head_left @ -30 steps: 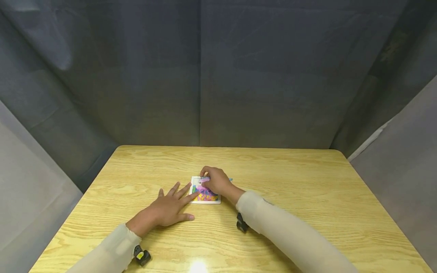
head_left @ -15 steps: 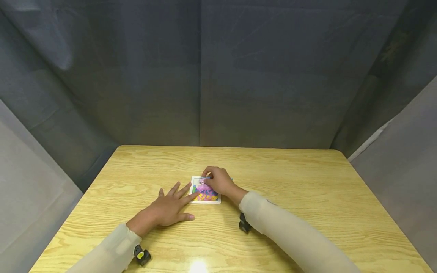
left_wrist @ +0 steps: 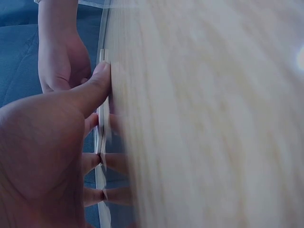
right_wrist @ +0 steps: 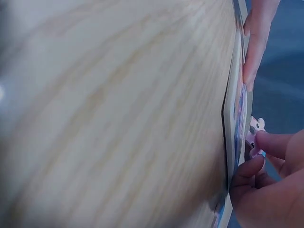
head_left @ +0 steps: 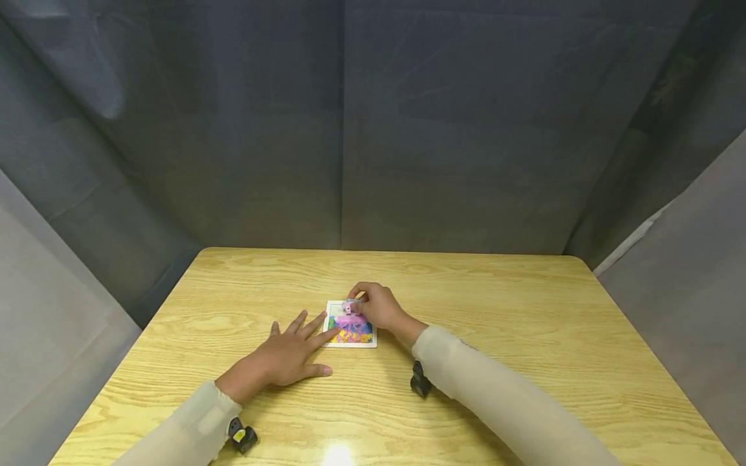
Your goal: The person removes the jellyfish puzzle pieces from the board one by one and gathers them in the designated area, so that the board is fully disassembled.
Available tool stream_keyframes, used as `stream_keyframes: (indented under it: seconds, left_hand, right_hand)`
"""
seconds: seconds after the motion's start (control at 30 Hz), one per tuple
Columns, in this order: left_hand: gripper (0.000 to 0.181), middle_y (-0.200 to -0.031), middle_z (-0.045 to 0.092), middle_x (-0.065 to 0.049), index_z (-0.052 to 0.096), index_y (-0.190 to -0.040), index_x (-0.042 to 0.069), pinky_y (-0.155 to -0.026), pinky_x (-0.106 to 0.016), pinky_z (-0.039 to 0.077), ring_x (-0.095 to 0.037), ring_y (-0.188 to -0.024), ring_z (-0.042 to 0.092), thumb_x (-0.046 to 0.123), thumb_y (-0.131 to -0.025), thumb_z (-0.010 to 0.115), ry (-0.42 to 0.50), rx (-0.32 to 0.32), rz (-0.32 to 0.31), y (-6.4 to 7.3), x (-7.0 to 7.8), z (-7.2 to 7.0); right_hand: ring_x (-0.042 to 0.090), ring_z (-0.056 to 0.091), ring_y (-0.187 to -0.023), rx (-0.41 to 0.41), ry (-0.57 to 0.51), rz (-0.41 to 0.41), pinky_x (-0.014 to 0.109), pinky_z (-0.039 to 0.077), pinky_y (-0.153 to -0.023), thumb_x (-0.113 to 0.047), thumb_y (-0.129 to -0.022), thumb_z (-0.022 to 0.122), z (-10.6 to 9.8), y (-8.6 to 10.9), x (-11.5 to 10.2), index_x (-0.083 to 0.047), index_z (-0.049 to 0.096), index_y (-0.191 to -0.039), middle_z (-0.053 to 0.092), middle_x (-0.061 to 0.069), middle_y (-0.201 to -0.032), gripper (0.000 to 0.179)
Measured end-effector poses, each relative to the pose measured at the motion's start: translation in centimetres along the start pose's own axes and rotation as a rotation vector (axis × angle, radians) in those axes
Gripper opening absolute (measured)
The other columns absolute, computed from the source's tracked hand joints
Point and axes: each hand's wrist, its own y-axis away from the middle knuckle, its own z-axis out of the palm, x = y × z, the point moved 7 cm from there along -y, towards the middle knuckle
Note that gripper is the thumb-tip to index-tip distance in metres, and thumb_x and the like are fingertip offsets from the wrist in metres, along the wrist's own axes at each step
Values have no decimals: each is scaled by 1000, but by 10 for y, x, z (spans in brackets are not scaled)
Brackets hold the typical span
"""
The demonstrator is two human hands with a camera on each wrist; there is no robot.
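Observation:
A small puzzle board (head_left: 352,345) with a white border and a pink, blue and yellow picture lies on the table. My left hand (head_left: 288,356) rests flat with spread fingers, its fingertips on the board's left side. Between thumb and fingers, my right hand (head_left: 380,310) pinches a pink jigsaw piece (right_wrist: 258,124) with knobbed edges. In the head view this piece is over the board's upper part, where a pale area shows beside it. From the right wrist, it looks tilted up off the board; whether its lower edge touches cannot be told.
A blue-and-pink edge of something flat (right_wrist: 219,214) shows beside the board, under the right hand. The wooden table (head_left: 495,310) extends around both hands. Dark curtains (head_left: 443,129) hang behind it, and lighter cloth (head_left: 682,259) hangs at the sides.
My right hand has shifted slightly right and up, and the pink jigsaw piece has turned in its fingers. The left hand and the board have stayed in place.

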Motion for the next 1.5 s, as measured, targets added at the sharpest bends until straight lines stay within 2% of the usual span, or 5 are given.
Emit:
stream_keyframes:
  seconds: [0.47, 0.67, 0.9, 1.2, 1.5]
  left_hand:
    - [81, -174, 6, -8, 21, -165, 35, -104, -88, 17, -49, -156, 6, 70, -97, 49, 13, -2, -4, -1, -1, 1]
    - [81, -174, 5, -6, 21, -165, 37, -105, -87, 16, -48, -157, 5, 72, -97, 48, 16, 1, -10, -3, -2, 1]
    - [81, -174, 5, -7, 21, -165, 36, -105, -88, 15, -48, -157, 5, 70, -97, 49, 21, -1, -6, -2, -2, 2]
    - [81, -174, 5, -7, 22, -165, 36, -105, -87, 15, -48, -157, 4, 70, -98, 50, 32, -1, -2, -1, -1, 0]
    - [80, -174, 5, -7, 22, -165, 36, -106, -87, 15, -47, -157, 4, 71, -97, 49, 25, 1, -5, -1, -2, 1]
  right_hand:
    - [15, 63, -77, 22, -19, 29, 27, 50, -68, -10, -100, 68, -24, 8, 15, -8, 74, -110, 71, 5, -88, 12]
    - [21, 64, -75, 19, -62, 56, 28, 49, -63, -10, -101, 67, -35, 14, 27, -7, 73, -111, 72, 7, -88, 12]
    - [23, 69, -78, 1, -116, 100, 31, 57, -70, -7, -102, 65, -46, 23, 38, -4, 71, -113, 72, 11, -91, 13]
    - [17, 65, -81, 14, -85, 109, 29, 50, -70, -10, -101, 67, -60, 31, 54, -7, 73, -110, 72, 6, -90, 11]
    - [18, 67, -81, 19, -45, 93, 32, 52, -73, -10, -101, 67, -76, 40, 69, -5, 73, -111, 73, 5, -87, 12]
